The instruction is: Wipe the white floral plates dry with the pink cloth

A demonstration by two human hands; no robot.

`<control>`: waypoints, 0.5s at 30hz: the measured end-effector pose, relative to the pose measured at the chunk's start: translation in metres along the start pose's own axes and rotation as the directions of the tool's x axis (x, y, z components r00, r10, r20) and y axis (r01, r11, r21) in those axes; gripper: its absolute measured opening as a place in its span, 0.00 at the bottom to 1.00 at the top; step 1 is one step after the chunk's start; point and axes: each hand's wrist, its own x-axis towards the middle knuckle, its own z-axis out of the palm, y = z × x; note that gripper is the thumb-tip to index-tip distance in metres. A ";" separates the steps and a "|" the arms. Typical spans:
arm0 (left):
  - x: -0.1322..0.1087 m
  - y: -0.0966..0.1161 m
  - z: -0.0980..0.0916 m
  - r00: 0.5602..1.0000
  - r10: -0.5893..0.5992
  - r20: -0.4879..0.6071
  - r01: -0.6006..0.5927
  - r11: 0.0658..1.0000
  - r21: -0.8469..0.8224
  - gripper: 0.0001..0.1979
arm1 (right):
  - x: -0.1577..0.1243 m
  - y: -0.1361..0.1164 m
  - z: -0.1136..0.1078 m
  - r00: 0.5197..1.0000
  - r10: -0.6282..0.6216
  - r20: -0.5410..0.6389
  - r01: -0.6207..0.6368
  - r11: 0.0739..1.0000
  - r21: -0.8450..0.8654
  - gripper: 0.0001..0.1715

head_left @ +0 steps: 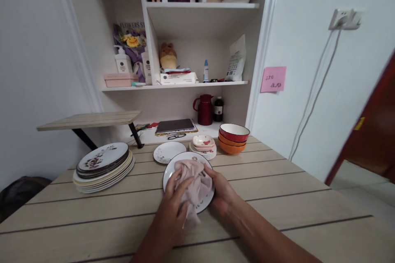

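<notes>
My right hand (pixel 224 191) grips the right edge of a dark-rimmed white plate (pixel 168 172), thumb over the rim. The plate is at the near middle of the worktop (pixel 286 201); I cannot tell whether its underside touches the surface. A crumpled pale pink cloth (pixel 195 176) covers most of its face, one end hanging over the near edge. My left hand (pixel 175 199) lies on the left part of the cloth, fingers bent and parted; I cannot tell whether it pinches the fabric.

Just beyond the held plate is a flower-patterned white plate (pixel 169 152), lying flat. To its right is a pile of small dishes (pixel 203 148), a red-patterned one uppermost. Further right, near that pile, is a nest of bowls (pixel 233 139), a red one above orange ones. At the left, well apart, is a tall stack of plates (pixel 103 170), brown flowers on the top one. A raised wooden stand (pixel 89 120) is at the far left. Beyond the worktop are glasses (pixel 177 136), a closed laptop (pixel 175 126), a dark red jug (pixel 205 110) and, just right of it, a dark bottle (pixel 218 109).
</notes>
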 end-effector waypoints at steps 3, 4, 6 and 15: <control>0.002 0.007 0.000 0.998 0.006 0.062 -0.016 0.986 0.168 0.30 | -0.002 0.007 0.001 0.999 0.046 0.012 -0.046 0.998 -0.040 0.20; 0.003 0.008 0.000 0.997 -0.007 0.083 -0.012 0.974 0.226 0.29 | -0.003 0.010 0.001 0.998 0.066 0.014 -0.065 0.996 -0.063 0.20; 0.004 0.010 -0.001 0.996 -0.038 0.080 0.009 0.942 0.336 0.26 | -0.005 0.017 0.002 0.995 0.100 0.017 -0.097 0.989 -0.112 0.20; 0.003 0.014 -0.011 0.949 -0.228 -0.216 0.312 0.764 0.565 0.06 | -0.005 0.024 0.008 0.998 0.065 -0.012 -0.066 0.997 -0.048 0.20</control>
